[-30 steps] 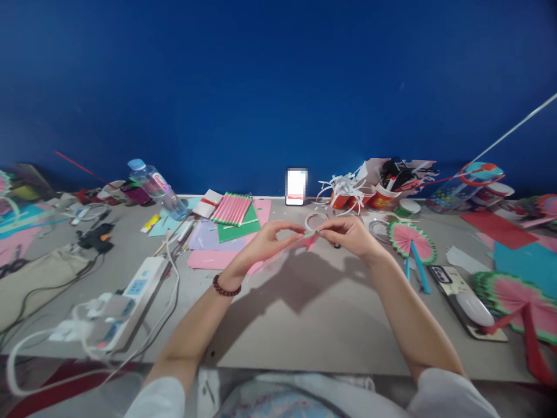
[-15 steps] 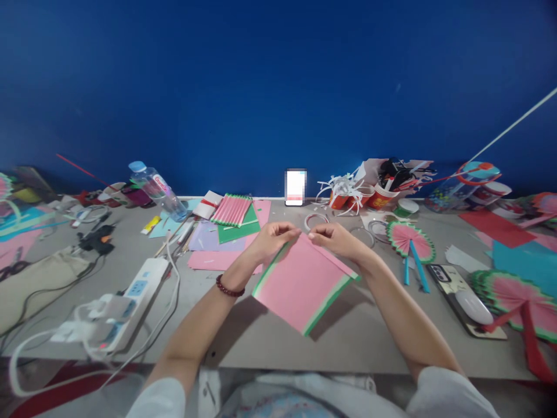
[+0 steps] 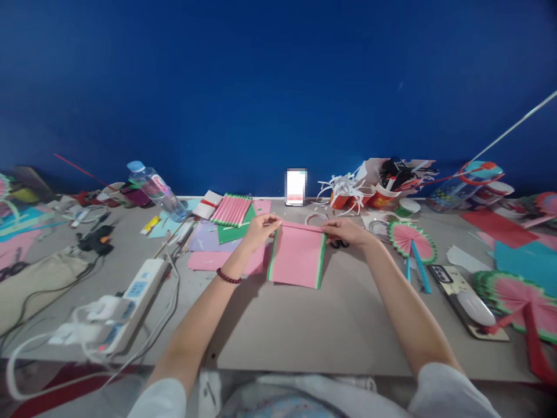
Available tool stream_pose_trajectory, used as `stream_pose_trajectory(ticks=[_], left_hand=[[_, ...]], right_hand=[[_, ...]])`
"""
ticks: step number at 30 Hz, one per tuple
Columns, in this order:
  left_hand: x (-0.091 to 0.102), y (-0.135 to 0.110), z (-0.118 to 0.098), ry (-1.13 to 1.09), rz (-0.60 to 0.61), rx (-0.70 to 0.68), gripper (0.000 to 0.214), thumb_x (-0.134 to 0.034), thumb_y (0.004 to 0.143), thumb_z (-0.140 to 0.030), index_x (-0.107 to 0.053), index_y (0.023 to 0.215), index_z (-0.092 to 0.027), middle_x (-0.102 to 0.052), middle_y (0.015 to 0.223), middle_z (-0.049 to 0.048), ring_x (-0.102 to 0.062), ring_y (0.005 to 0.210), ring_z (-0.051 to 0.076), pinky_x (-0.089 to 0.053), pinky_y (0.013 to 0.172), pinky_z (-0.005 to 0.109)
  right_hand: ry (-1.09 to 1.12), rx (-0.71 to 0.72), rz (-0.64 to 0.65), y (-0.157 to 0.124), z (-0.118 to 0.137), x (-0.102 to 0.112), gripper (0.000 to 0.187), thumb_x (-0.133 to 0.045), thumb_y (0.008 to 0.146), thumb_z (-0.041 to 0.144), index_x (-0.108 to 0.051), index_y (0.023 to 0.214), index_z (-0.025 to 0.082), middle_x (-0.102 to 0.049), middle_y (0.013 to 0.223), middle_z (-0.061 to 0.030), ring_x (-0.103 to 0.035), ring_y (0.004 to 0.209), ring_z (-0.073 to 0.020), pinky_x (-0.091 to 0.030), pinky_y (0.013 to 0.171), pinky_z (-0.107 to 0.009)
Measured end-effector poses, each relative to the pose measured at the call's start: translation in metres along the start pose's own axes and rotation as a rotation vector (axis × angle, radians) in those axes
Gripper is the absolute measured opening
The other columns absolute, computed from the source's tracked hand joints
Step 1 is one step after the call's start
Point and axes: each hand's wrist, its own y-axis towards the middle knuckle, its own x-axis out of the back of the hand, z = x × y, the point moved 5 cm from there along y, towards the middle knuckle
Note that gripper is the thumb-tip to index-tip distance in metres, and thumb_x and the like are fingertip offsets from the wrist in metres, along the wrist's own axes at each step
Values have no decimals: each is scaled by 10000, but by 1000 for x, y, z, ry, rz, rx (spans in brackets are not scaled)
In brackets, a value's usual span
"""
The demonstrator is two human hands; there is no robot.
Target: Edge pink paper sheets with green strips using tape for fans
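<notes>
A pink sheet of paper (image 3: 296, 258) with green bands along its left and right edges hangs above the desk, a narrow fold running along its top. My left hand (image 3: 263, 229) pinches the top left corner between thumb and fingers. At the top right corner, my right hand (image 3: 343, 232) grips the same fold. Behind my left forearm lies a pleated pink and green paper strip (image 3: 232, 209) on a green sheet (image 3: 237, 233). Partly hidden under my right hand are the dark handles of scissors (image 3: 339, 244).
A power strip (image 3: 141, 290) with plugs and cables lies at left, near a tilted plastic bottle (image 3: 159, 188). At right are paper fans (image 3: 411, 241), a phone (image 3: 448, 284) and a white mouse (image 3: 476, 307). Cups (image 3: 383, 198) and a lit screen (image 3: 296, 187) stand along the blue wall.
The pink paper has turned from a slanted position to nearly square, with its fold now level. My hands have moved apart to its two top corners.
</notes>
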Motion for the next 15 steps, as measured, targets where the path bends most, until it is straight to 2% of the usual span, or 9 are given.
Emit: stream_pose_trajectory(ticks=[4, 7, 10, 13, 15], left_hand=[[0, 6, 18, 69, 154, 33, 248, -681, 688, -356, -643, 812, -145, -635, 787, 42, -583, 692, 134, -492, 597, 256], [-1, 9, 28, 161, 233, 13, 253, -692, 680, -365, -644, 777, -136, -650, 737, 43, -579, 645, 131, -472, 610, 260], [-1, 11, 35, 246, 261, 8, 288, -696, 687, -401, -682, 805, -139, -688, 763, 68, -594, 660, 151, -456, 623, 264], [-1, 10, 35, 347, 259, 6, 294, -683, 698, -422, -706, 786, -142, -709, 781, 81, -607, 690, 170, -446, 644, 266], [0, 10, 33, 390, 249, 4, 295, -668, 706, -421, -707, 764, -134, -711, 778, 88, -609, 686, 175, -442, 644, 269]], right_hand=[[-156, 81, -139, 8, -6, 5, 305, -699, 679, 432, -702, 801, 153, -657, 720, -29, -568, 561, -107, -455, 534, -218], [-320, 138, -187, 10, -7, 0, 305, -650, 709, 447, -682, 741, 145, -582, 577, 3, -504, 489, -103, -374, 472, -221], [-440, 171, -233, 13, -6, -5, 300, -612, 731, 439, -673, 704, 146, -534, 519, 16, -454, 470, -100, -330, 465, -226], [-533, 261, -283, 14, -3, -9, 243, -600, 734, 371, -672, 668, 149, -578, 578, -8, -492, 548, -115, -353, 519, -232], [-542, 290, -253, 16, -5, -12, 226, -583, 737, 346, -674, 676, 147, -599, 618, -21, -512, 565, -118, -369, 529, -232]])
